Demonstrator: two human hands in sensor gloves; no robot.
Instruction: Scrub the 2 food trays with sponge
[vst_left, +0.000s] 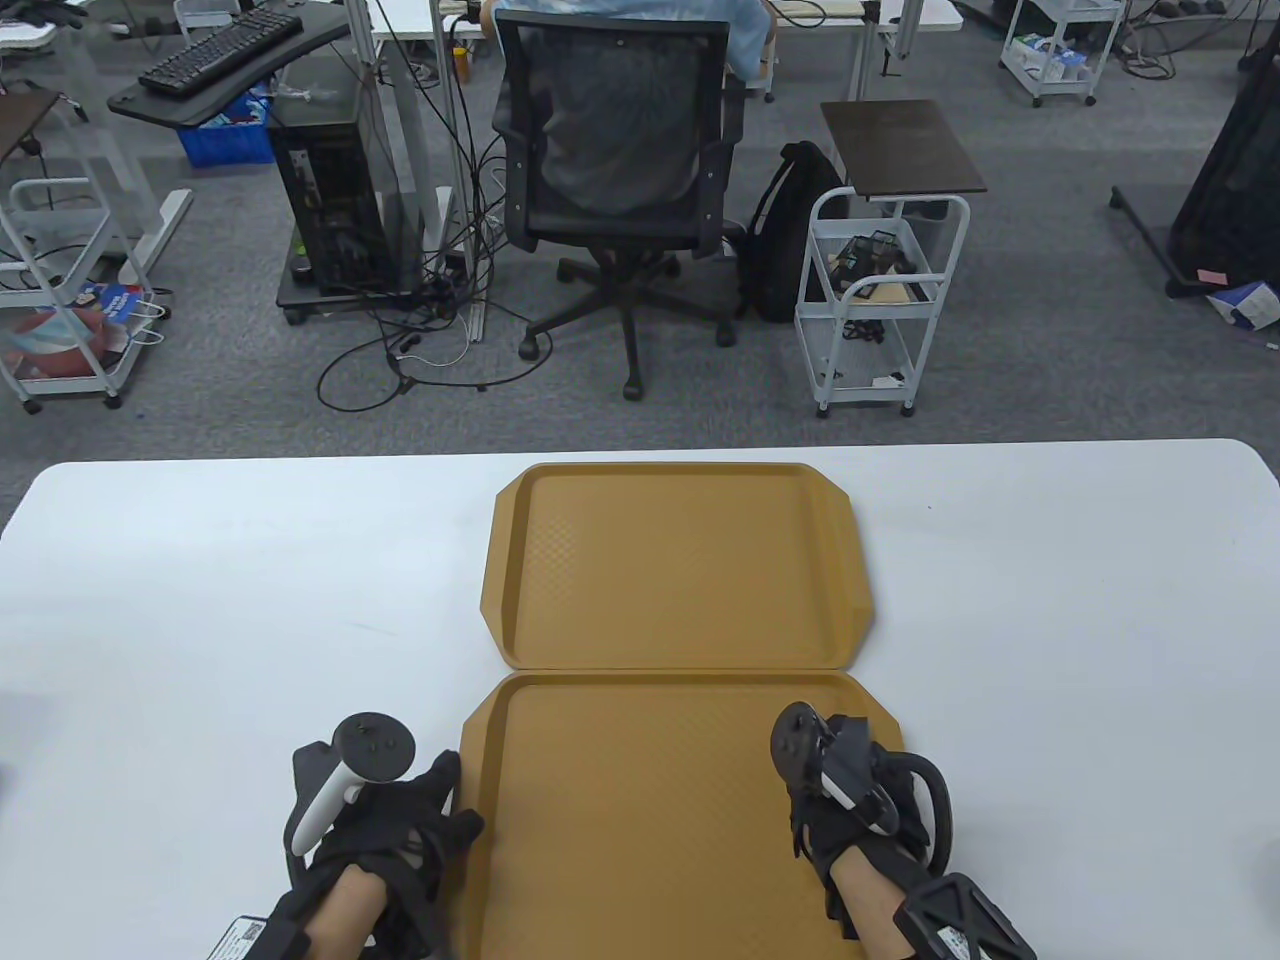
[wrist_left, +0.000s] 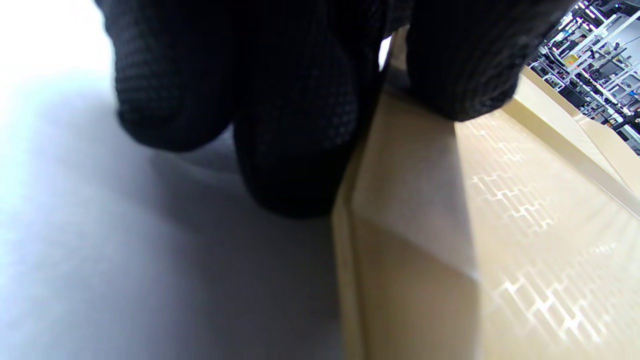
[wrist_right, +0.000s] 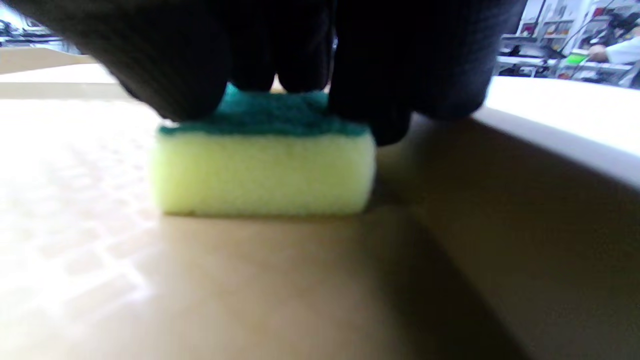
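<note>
Two tan food trays lie end to end on the white table (vst_left: 200, 600): the far tray (vst_left: 670, 570) and the near tray (vst_left: 640, 820). My right hand (vst_left: 850, 790) is on the near tray's right side and grips a yellow sponge (wrist_right: 265, 170) with a green scrub top, its yellow face flat on the tray floor (wrist_right: 250, 290). The sponge is hidden under the hand in the table view. My left hand (vst_left: 400, 830) sits at the near tray's left rim (wrist_left: 350, 240), fingers (wrist_left: 295, 125) on the table beside the rim and the thumb over its edge.
Beyond the table's far edge stand an office chair (vst_left: 615, 170) with a seated person, a white wire cart (vst_left: 880, 290), a black backpack (vst_left: 790, 230) and a computer tower (vst_left: 330, 200) with cables on the carpet.
</note>
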